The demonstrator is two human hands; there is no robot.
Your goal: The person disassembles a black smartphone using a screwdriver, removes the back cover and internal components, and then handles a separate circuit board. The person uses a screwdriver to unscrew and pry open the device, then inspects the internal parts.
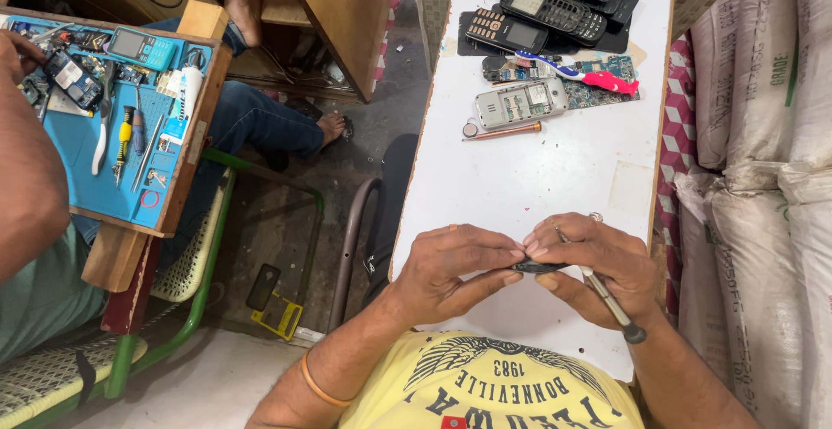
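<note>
Gripping dark phone part [536, 265] flat, long axis left-right | left hand [455, 273], right hand [594, 264] closed on it

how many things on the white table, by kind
Keypad phones, whole, dark: 2
Opened grey phone body: 1
Bare blue circuit board: 1
Toothbrush: 1
Copper-coloured tool: 1
Total: 6, leaving out the stacked dark parts at the table's far end, which are too jumbled to count.
</note>
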